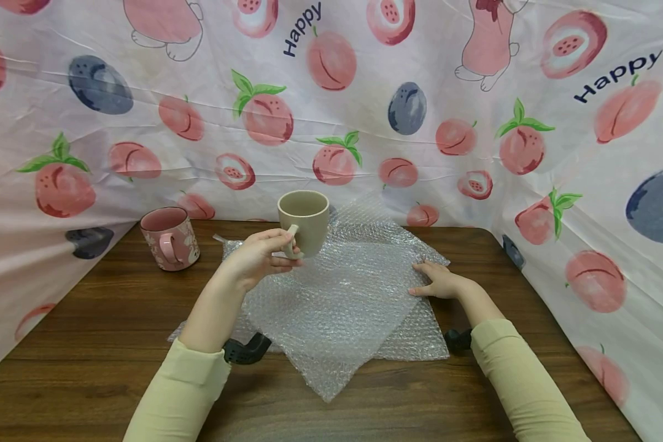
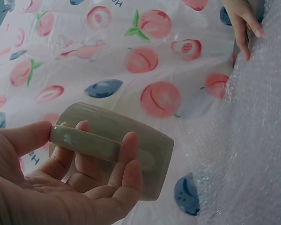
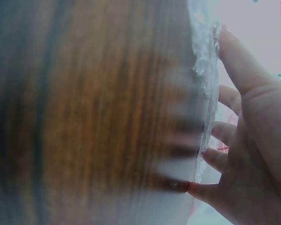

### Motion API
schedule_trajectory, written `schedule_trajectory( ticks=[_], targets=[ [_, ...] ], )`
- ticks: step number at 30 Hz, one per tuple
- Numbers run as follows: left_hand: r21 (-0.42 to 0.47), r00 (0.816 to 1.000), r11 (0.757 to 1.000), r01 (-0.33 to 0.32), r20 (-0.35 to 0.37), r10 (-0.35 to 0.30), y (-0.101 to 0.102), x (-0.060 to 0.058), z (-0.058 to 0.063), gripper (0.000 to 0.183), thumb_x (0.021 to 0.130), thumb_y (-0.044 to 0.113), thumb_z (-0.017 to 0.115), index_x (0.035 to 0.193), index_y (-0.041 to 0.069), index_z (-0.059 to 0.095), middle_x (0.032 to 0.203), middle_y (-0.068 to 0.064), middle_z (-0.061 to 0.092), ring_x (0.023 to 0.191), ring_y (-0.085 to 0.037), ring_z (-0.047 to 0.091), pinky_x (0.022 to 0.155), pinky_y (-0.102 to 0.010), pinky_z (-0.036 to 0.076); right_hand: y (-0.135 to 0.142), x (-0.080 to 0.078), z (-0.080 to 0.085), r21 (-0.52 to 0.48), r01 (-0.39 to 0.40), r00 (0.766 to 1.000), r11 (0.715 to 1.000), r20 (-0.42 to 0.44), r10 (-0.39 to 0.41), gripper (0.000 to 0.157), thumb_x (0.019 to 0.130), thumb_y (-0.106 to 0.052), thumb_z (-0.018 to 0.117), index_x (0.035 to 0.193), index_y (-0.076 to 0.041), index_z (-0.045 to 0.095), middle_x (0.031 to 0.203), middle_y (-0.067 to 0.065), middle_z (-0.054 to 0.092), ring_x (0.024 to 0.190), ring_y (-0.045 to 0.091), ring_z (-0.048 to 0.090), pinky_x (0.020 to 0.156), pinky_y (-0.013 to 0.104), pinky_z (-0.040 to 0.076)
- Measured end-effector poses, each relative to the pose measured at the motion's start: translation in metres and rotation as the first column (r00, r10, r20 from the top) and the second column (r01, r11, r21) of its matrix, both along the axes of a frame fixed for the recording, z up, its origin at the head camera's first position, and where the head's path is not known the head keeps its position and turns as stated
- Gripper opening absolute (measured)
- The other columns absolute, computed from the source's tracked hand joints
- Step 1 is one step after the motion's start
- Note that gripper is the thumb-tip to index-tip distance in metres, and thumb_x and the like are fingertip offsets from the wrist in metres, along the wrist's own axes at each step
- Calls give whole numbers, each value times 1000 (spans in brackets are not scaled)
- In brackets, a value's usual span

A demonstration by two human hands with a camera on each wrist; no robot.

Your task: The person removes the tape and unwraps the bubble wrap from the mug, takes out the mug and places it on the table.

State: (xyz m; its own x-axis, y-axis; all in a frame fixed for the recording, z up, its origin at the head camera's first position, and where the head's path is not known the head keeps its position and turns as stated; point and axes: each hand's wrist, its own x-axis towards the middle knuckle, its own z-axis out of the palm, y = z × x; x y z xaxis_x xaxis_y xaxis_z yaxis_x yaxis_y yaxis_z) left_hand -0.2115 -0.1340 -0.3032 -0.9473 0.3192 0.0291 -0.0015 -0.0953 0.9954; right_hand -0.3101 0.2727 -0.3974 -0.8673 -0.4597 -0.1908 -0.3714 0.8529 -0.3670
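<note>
A beige mug (image 1: 311, 224) is held by its handle in my left hand (image 1: 261, 258), upright above the bubble wrap (image 1: 337, 294). In the left wrist view, the thumb and curled fingers grip the handle (image 2: 86, 143) with the mug body (image 2: 152, 173) behind them. My right hand (image 1: 441, 281) rests on the right edge of the bubble wrap, fingers spread. In the right wrist view, its fingertips touch the edge of the wrap (image 3: 207, 89) just above the wooden tabletop. The wrap lies in overlapping sheets, one turned so a corner points toward the front.
A pink mug (image 1: 171, 239) with white patterning stands at the back left of the dark wooden table (image 1: 77, 331). Fruit-printed cloth (image 1: 364, 110) walls off the back and both sides. Black wrist devices (image 1: 247, 350) sit by each sleeve.
</note>
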Motion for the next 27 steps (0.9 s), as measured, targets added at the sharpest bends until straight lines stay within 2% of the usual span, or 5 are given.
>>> schedule_trajectory(
  ticks=[5, 9, 16, 22, 27],
  targets=[
    [2, 1000, 1000, -29, -8, 29, -11, 1, 5, 15, 102, 17, 48, 94, 8, 58, 87, -4, 58, 89, -25, 68, 85, -38, 48, 1, -2, -2, 1, 3, 1000, 1000, 1, -3, 85, 91, -50, 60, 148, 3, 28, 151, 32, 17, 137, 50, 11, 106, 65, 13],
    [16, 999, 999, -51, -19, 51, -19, 3, 10, 19, 102, 17, 48, 88, 10, 59, 87, -5, 57, 88, -25, 67, 84, -36, 50, 2, -1, -2, -16, 6, 1000, 1000, 9, -6, 86, 90, -52, 61, 148, 2, 28, 151, 32, 17, 138, 50, 10, 107, 64, 12],
    [53, 994, 993, -102, -23, 103, -35, 7, 15, 24, 101, 16, 49, 80, 13, 61, 84, -4, 58, 84, -23, 68, 82, -34, 52, 3, 4, 2, -57, -37, 999, 998, -6, 36, 93, 86, -62, 59, 146, 3, 31, 148, 35, 19, 136, 53, 12, 104, 67, 13],
    [82, 988, 986, -146, -30, 149, -47, 10, 18, 25, 100, 19, 51, 78, 13, 61, 83, -5, 59, 83, -23, 68, 79, -32, 53, 0, 2, 1, -31, -14, 1000, 999, 2, 14, 87, 89, -53, 61, 147, 4, 29, 150, 33, 18, 137, 51, 11, 106, 65, 13],
    [99, 986, 982, -159, -39, 163, -57, 13, 21, 25, 100, 18, 52, 78, 13, 62, 81, -4, 62, 82, -22, 68, 77, -31, 53, -1, 1, 0, -8, -14, 1000, 1000, -15, 13, 83, 91, -48, 61, 147, 5, 29, 149, 33, 19, 136, 51, 13, 106, 64, 14]
  ],
)
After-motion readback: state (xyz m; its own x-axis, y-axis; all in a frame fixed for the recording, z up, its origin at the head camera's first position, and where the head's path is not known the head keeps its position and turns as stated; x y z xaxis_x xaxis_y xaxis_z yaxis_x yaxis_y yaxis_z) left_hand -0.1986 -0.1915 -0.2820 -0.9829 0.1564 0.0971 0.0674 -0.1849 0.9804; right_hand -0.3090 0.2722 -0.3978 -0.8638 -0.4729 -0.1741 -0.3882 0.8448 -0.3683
